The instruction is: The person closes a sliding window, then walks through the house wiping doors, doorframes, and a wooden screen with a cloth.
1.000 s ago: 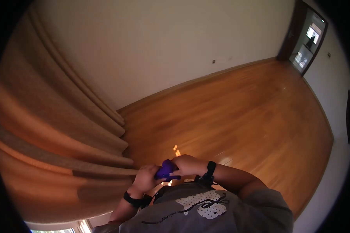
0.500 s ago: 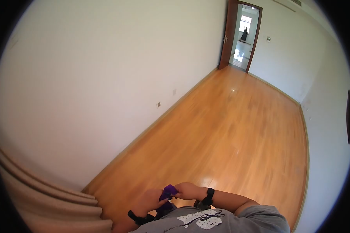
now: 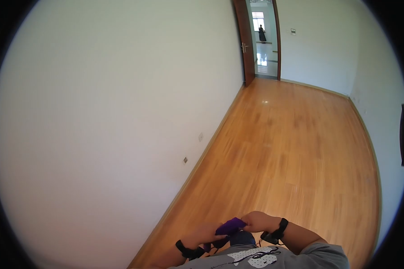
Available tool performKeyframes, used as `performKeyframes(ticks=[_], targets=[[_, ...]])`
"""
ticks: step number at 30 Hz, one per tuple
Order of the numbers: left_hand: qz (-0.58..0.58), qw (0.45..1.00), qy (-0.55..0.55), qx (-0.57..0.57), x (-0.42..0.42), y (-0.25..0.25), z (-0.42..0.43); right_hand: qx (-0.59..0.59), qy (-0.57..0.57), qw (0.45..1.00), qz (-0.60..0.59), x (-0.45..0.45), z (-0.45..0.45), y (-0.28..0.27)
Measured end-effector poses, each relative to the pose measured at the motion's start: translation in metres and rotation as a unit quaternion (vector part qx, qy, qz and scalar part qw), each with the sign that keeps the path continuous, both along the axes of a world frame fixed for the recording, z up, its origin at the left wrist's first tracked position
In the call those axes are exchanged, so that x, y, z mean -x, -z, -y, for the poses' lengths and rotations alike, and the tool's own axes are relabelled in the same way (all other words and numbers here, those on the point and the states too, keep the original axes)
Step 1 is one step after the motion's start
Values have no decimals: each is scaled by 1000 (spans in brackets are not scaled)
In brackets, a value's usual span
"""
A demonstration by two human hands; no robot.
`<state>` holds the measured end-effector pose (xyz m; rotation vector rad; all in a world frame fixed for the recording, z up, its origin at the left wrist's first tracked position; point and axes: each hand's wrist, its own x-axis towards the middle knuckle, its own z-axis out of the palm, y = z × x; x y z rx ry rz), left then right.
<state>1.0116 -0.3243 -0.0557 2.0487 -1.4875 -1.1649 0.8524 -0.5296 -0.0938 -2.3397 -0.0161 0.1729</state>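
A purple cloth point(image 3: 230, 226) is stretched between my two hands, low in the view and close to my grey shirt. My left hand point(image 3: 206, 235) grips its left end, with the fingers closed. At its right end, my right hand point(image 3: 258, 221) pinches the cloth between closed fingers. Black bands with small dark devices are strapped round both wrists. Below the cloth, a dark blue rounded thing point(image 3: 242, 238) shows in front of the shirt; I cannot make out what it is.
Wooden floor point(image 3: 283, 152) runs to an open brown door point(image 3: 245, 45) at the far end. Beyond the doorway a person in dark clothes point(image 3: 262, 34) stands by a window. A white wall point(image 3: 98, 125) with two sockets lies on the left.
The view has swung from the curtain towards the doorway, and the curtain has left the frame. Both hands appear farther right and lower, and the purple cloth is now spread flatter between them.
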Motion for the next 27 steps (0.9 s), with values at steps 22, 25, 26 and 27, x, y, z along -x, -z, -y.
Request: performKeyframes(ticks=[22,25,26,27], targets=[[137,973,170,73,-359,88,521,12,152,980,129,-280,477,9],[101,978,172,63,-418,86,606,16,178,974,142,-330,553,17],[89,979,175,57,-436,80,639,17,182,974,133,-344,582,9],[82,979,180,51,-449,80,675,18,186,974,127,-355,614,0]])
